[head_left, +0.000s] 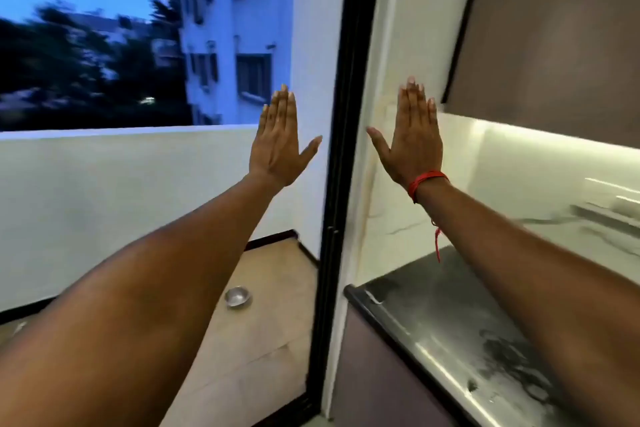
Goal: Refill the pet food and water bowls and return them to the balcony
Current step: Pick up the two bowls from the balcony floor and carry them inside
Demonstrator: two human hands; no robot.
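Both flat, empty: left hand (277, 139), right hand (414, 135). One steel bowl (237, 297) left of door frame (341, 149); second unseen, may get missed.

This is a flat, seen where the kitchen meets the balcony. Indoors, a dark polished countertop (433, 333) sits under a brown wall cabinet (554, 45), with a lit white marble-look backsplash (519, 177) between them. Past the black door frame (349, 114) are a tiled balcony floor (270, 350) with a steel bowl (237, 297), a white parapet (121, 184) and a neighbouring residential block (239, 28).
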